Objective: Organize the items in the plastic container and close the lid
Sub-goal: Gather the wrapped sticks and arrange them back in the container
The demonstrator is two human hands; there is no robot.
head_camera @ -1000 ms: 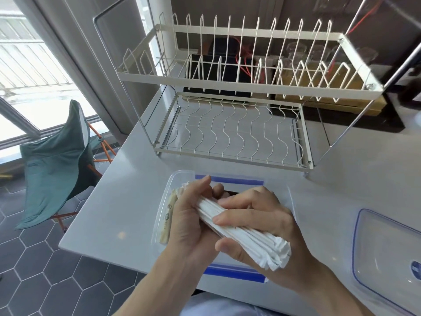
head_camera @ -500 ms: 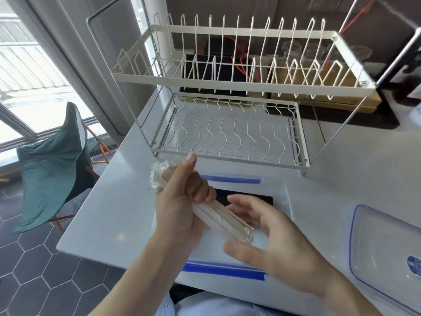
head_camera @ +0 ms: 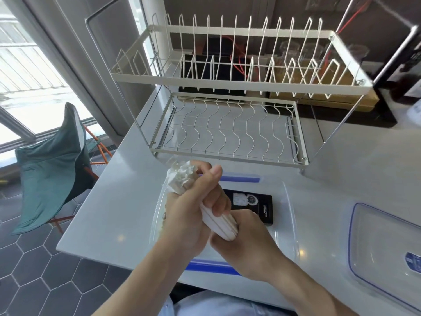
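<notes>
**Two hands on one bundle, container open below**

Two hands around a bundle of white paper-wrapped sticks, just above the plastic container. Left hand curled round the bundle's middle, thumb up beside the ruffled paper ends. Right hand cupped under and against the bundle's near end; fingers hidden there, so gripping or merely butting the ends cannot be told. Looks like squaring up the sticks before laying them in.

Inside the container, toward its far right: a flat black packet, lying level. At the container's left wall, partly hidden behind the left hand, something pale and printed; no telling what. Lid well to the right of the container, flat on the white counter. Wire dish rack just beyond the container.

To do it well: tap the near ends flush, keep the left grip snug but not crushing, then lower the bundle flat into the free strip left of the black packet, low enough for the lid to seat.
</notes>
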